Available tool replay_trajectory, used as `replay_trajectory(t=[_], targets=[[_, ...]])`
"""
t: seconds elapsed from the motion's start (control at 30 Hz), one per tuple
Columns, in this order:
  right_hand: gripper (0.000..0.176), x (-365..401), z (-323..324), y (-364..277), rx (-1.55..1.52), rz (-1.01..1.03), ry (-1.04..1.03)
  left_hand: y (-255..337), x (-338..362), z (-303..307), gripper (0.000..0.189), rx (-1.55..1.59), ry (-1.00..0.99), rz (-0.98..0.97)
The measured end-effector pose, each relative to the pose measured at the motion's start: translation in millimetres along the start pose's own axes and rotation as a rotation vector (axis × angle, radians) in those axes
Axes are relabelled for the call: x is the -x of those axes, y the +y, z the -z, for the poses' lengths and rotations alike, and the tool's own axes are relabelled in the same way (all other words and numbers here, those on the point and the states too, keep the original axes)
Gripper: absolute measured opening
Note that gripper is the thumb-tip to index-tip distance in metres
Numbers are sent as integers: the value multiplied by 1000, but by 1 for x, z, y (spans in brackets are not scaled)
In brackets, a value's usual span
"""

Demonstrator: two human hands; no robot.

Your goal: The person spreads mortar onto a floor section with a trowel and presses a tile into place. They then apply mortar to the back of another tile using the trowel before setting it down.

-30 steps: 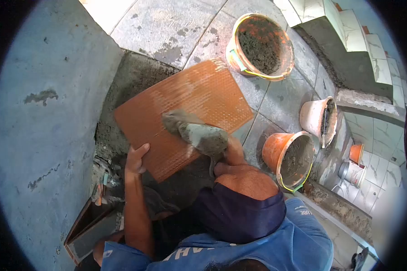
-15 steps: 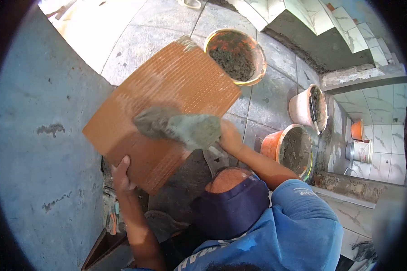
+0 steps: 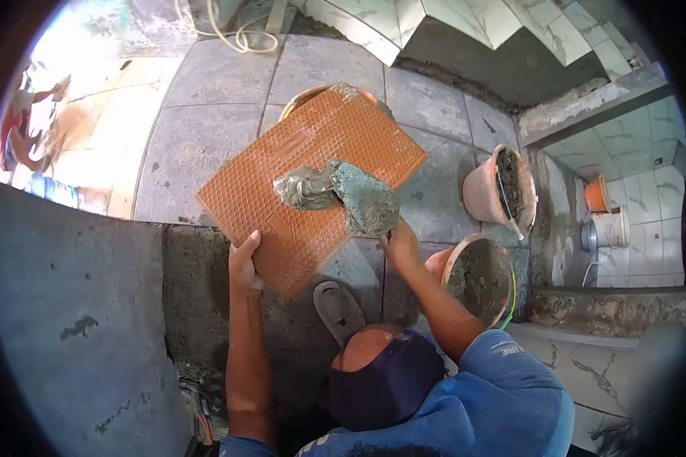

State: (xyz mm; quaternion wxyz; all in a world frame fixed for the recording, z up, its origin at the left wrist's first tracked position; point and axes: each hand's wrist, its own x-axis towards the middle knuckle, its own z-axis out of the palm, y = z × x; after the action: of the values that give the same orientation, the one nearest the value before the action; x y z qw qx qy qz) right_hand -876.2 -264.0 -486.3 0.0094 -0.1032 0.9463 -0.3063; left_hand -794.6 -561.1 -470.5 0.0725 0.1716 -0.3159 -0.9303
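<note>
A brown tile (image 3: 301, 263) is held tilted, its ridged back facing up. My left hand (image 3: 245, 263) grips its lower left edge, the thumb on top. My right hand (image 3: 402, 245) is closed around the handle of a trowel (image 3: 370, 199), which is over the right part of the tile. Grey mortar coats the trowel's blade. A wet lump of mortar (image 3: 305, 189) lies near the middle of the tile, touching or just beside the blade tip. The tile hides most of a bucket (image 3: 301, 100) behind it.
Two mortar buckets, one pale (image 3: 484, 190) and one orange (image 3: 453, 263), stand at the right. Tiled steps (image 3: 503, 34) rise at upper right. A grey wall (image 3: 68, 305) bounds the left. Part of another person (image 3: 23, 126) shows far left. A hose (image 3: 244, 42) lies at the top.
The view has shifted, and the tile now sits further right, covering most of the far bucket. The trowel has turned and moved slightly right. The mortar on the tile now forms a distinct lump.
</note>
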Motion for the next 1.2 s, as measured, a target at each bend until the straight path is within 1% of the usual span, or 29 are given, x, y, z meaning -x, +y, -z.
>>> replay_trajectory(t=[0.13, 0.17, 0.2, 0.33, 0.4, 0.43, 0.5, 0.57, 0.63, 0.7, 0.77, 0.8, 0.83, 0.9, 0.97, 1.03, 1.1, 1.13, 1.17, 1.2], targets=[[24, 8, -17, 14, 5, -87, -24, -16, -22, 2, 58, -93, 42, 47], [26, 7, -22, 14, 1, -122, -2, -18, -27, 2, 58, -101, 45, 66], [27, 9, -26, 13, -2, -158, 16, -16, -26, -3, 57, -97, 50, 55], [31, 22, -39, 18, 42, -244, -42, -18, -27, 6, 55, -112, 94, 44], [34, 39, -46, 28, 153, -150, -2, -20, -28, 4, 54, -127, 101, 41], [34, 52, -52, 38, 151, -155, 0, -19, -28, 2, 53, -110, 100, 43], [33, 82, -53, 54, 219, 55, 133, -19, -28, 0, 52, -93, 101, 49], [33, 99, -24, 43, 129, -175, -147, -18, -28, 3, 51, -101, 103, 67], [32, 128, -14, 54, 133, -74, -154, -15, -30, 0, 50, -94, 84, 72], [36, 148, 10, 42, -1, -359, -247, -13, -31, 1, 49, -89, 73, 63], [38, 150, 34, 36, -13, -288, -237, -18, -35, 11, 48, -116, 107, 98], [39, 148, 44, 28, -30, -239, -229, -20, -37, 1, 46, -79, 126, 78], [39, 134, 65, 7, -29, -228, -232, -25, -42, 1, 46, -75, 128, 68], [43, 82, 115, -45, -124, -338, -166, -40, -55, 4, 44, -88, 122, 106], [43, 42, 157, -41, -47, -257, -340, -42, -59, -15, 43, -113, 98, 74], [39, -8, 203, -81, 221, -308, -439, -44, -60, -27, 42, -77, 138, 58], [32, -32, 207, -62, 486, 113, -275, -39, -54, -40, 42, -45, 147, 56], [28, -42, 206, -64, 551, 227, -268, -38, -53, -44, 42, -41, 183, 49], [28, -54, 204, -70, 555, 230, -265, -38, -52, -45, 41, -36, 220, 43], [30, -66, 201, -78, 610, 252, -376, -40, -53, -44, 41, -33, 217, 41]])
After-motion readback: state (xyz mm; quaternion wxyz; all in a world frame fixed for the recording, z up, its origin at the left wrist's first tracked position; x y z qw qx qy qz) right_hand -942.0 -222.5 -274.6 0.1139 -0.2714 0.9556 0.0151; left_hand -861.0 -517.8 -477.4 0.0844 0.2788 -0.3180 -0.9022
